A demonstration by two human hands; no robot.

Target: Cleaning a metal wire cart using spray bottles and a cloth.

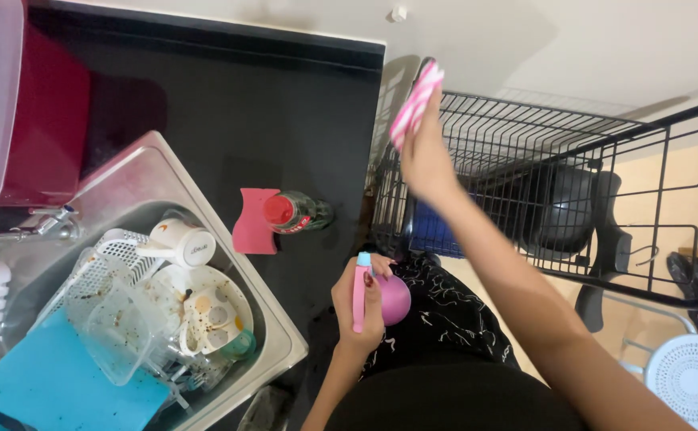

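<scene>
- The right hand (425, 156) was raised over the near rim of the black wire rack (573, 152), fingers closed on a pink-and-white striped item (415, 104) — flat and narrow, seen edge-on, so its kind could not be told.
- The left hand (361, 307) was lower, just off the table's right edge and in front of the person's dark patterned clothing, wrapped around a pink bowl (395, 299) and a pink stick-like utensil with a light blue tip (359, 291) held upright against the bowl.
- The black table (229, 104) carried a pink sponge (253, 222) and, touching it on its right, a bottle with a red cap (295, 212) — both near the table's right edge.
- The steel sink (281, 339) at the table's near left corner held dirty dishes: a white mug (181, 243) lying on its side, a stained white plate (217, 307), clear plastic containers, a white basket and a blue board (61, 379).
- A red bin (49, 120) stood at the table's far left corner.
</scene>
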